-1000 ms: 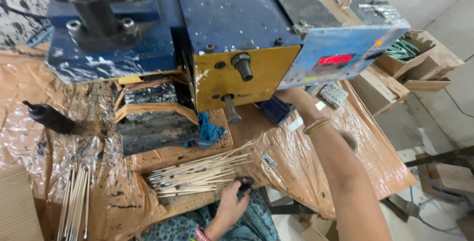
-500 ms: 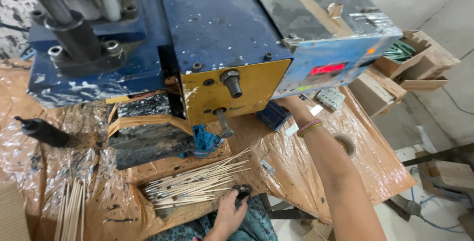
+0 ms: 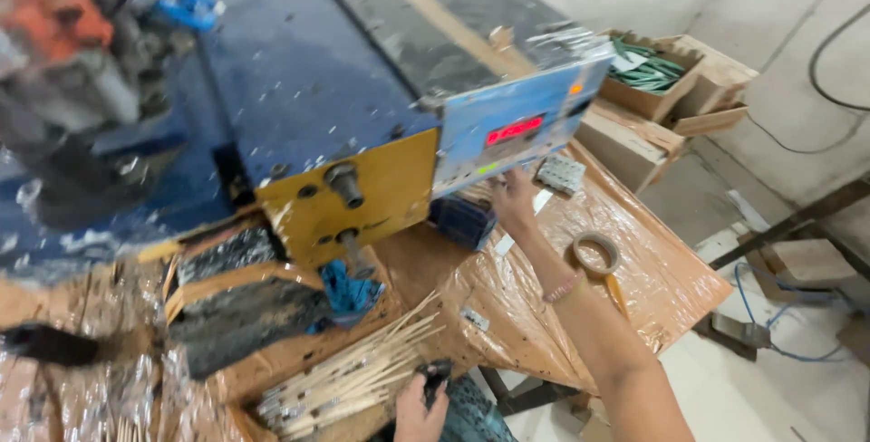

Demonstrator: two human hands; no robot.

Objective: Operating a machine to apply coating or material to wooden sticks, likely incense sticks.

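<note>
The right hand (image 3: 513, 199) reaches far out across the table (image 3: 671, 270), which is wrapped in shiny brown tape. Its fingers are up at the bottom edge of the light blue panel (image 3: 521, 134) on the side of a big blue machine (image 3: 299, 89). The panel has a small red lit screen. It looks like the fingers touch or nearly touch the panel, but I cannot tell if they press or hold anything there. A thin band goes around the wrist of that arm. Just beside the arm lies a roll of tape (image 3: 594, 254), flat on the table. A little grey block with bumps (image 3: 560, 173) sits near the hand, a bit to the right. The left hand (image 3: 419, 406) is low down, close to the body. It is closed around a small black thing (image 3: 437, 377), and I cannot tell what that thing is. Right next to this hand is a bundle of thin pale sticks (image 3: 349, 379), lying in a fan on a brown tray. Above the sticks the machine has a yellow front plate (image 3: 362, 193) with a dark knob (image 3: 344, 181). A blue rag (image 3: 349, 290) hangs under it. Far back on the right are open cardboard boxes (image 3: 666, 75) with green things inside.
</note>
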